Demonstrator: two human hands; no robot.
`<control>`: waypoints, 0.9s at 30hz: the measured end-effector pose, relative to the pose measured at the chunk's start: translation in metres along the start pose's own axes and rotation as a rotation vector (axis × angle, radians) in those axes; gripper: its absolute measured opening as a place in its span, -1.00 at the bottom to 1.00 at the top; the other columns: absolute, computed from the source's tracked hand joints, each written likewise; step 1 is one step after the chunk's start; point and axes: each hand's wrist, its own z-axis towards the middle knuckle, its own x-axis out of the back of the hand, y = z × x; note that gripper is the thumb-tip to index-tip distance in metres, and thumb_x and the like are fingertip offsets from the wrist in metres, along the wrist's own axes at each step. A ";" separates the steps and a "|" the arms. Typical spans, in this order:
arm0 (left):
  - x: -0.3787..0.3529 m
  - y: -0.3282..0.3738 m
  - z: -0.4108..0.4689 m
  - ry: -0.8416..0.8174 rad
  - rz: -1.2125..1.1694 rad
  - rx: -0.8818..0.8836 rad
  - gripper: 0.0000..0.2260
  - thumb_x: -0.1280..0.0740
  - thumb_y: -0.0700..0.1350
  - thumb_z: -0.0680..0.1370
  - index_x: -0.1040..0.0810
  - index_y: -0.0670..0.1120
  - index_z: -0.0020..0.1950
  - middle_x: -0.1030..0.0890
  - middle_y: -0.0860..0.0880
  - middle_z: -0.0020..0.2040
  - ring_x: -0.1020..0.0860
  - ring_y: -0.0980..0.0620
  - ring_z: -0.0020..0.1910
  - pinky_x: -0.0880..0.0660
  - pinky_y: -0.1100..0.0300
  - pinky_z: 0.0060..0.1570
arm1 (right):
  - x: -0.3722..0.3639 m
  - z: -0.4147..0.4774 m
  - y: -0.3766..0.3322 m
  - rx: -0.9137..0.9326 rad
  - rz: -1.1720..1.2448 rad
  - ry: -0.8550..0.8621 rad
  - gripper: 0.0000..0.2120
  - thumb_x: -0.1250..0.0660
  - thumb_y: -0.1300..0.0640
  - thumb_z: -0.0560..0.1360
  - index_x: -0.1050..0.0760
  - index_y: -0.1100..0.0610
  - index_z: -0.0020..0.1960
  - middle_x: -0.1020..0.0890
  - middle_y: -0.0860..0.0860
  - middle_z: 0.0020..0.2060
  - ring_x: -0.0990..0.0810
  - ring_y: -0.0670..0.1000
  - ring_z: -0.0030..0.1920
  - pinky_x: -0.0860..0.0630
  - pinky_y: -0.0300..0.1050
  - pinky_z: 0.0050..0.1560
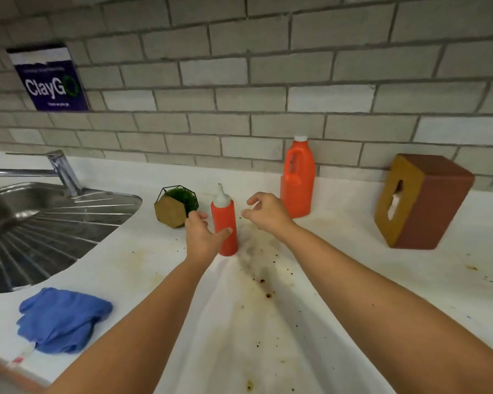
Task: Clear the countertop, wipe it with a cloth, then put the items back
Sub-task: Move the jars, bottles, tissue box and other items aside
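A red squeeze bottle (225, 223) with a white nozzle stands upright on the stained white countertop (268, 322). My left hand (202, 234) is at its left side, with the straight thumb lying across the bottle's front and the fingers by its left edge. My right hand (268, 214) hovers just right of the bottle with loosely curled fingers and holds nothing. A red jug (298, 180) with a white cap stands behind it by the wall. A small potted plant (177, 206) sits left of the bottle. A blue cloth (60, 319) lies crumpled at the front left.
A brown tissue box (421, 203) stands at the right near the tiled wall. A steel sink (40, 223) with drainer and tap (60, 169) fills the left. Brown stains and crumbs (265, 282) dot the counter between my arms.
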 end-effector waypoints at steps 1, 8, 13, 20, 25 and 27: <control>-0.001 -0.005 0.006 -0.035 -0.008 0.012 -0.42 -0.52 -0.15 0.35 -0.30 -0.19 0.25 -0.34 -0.09 0.17 -0.38 0.01 0.07 -0.40 0.13 0.01 | -0.006 0.002 -0.003 -0.002 -0.027 -0.008 -0.65 -0.39 0.10 0.44 -0.48 0.16 0.19 -0.56 0.06 -0.03 -0.53 0.04 -0.05 -0.41 -0.21 -0.06; -0.012 -0.027 0.033 -0.216 -0.055 0.080 -0.19 -0.52 -0.15 0.34 -0.15 -0.18 0.46 -0.32 -0.16 0.37 -0.36 -0.11 0.33 -0.39 -0.05 0.27 | -0.040 0.017 -0.007 -0.047 -0.040 -0.063 -0.32 -0.43 0.08 0.42 -0.21 0.14 0.45 -0.40 0.13 0.33 -0.42 0.11 0.30 -0.39 -0.10 0.24; -0.017 -0.030 0.041 -0.254 -0.107 0.045 -0.33 -0.49 -0.18 0.36 -0.27 -0.14 0.40 -0.46 -0.13 0.27 -0.48 -0.13 0.22 -0.44 -0.10 0.22 | -0.050 0.019 -0.012 -0.013 -0.016 -0.048 -0.40 -0.43 0.13 0.41 -0.30 0.15 0.39 -0.48 0.09 0.27 -0.46 0.10 0.27 -0.39 -0.12 0.20; -0.021 -0.030 0.039 -0.246 -0.120 -0.059 -0.53 -0.45 -0.21 0.41 -0.39 -0.14 0.28 -0.52 -0.08 0.10 -0.51 -0.06 0.04 -0.48 0.05 0.07 | -0.048 0.022 -0.006 0.018 -0.072 -0.006 -0.47 -0.45 0.12 0.39 -0.39 0.16 0.32 -0.50 0.13 0.19 -0.49 0.11 0.19 -0.40 -0.12 0.14; -0.033 -0.007 0.028 -0.319 -0.141 -0.124 -0.52 -0.47 -0.13 0.41 -0.39 -0.10 0.27 -0.51 -0.03 0.04 -0.52 -0.04 -0.11 -0.47 0.12 -0.10 | -0.016 0.015 0.006 0.030 -0.067 0.042 -0.48 -0.45 0.07 0.39 -0.40 0.16 0.30 -0.51 0.12 0.17 -0.50 0.08 0.15 -0.40 -0.13 0.08; -0.042 0.008 0.022 -0.353 -0.165 -0.147 -0.52 -0.49 -0.11 0.40 -0.40 -0.07 0.26 -0.51 0.01 -0.01 -0.53 -0.01 -0.16 -0.46 0.17 -0.16 | 0.005 0.007 0.012 0.031 -0.036 0.059 -0.48 -0.46 0.07 0.39 -0.43 0.16 0.29 -0.54 0.12 0.14 -0.51 0.05 0.07 -0.40 -0.17 0.01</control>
